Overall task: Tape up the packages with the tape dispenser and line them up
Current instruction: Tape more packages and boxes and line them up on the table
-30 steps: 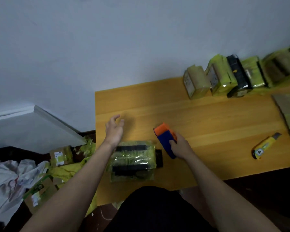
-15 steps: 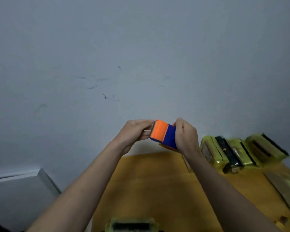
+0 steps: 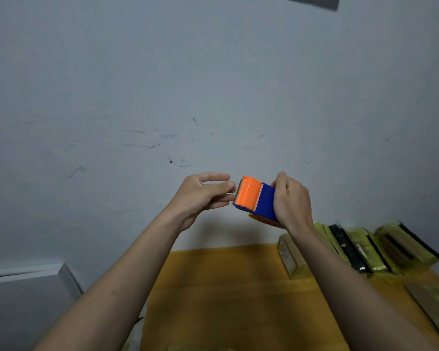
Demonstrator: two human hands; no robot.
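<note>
Tape dispenser (image 3: 256, 197): orange front, blue body. Packages (image 3: 360, 249) along the wall (image 3: 162, 72) are yellow-green wrap with black bands, one mostly black; the leftmost package (image 3: 288, 257) is tan-olive. Table (image 3: 226, 287) is warm orange-yellow wood, wall pale grey-blue with dark scuff marks.

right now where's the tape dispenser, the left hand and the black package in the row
tape dispenser (image 3: 255, 197), head view, on its orange cover
left hand (image 3: 200, 196), head view, on the palm
black package (image 3: 346, 248), head view, on its top face
</note>
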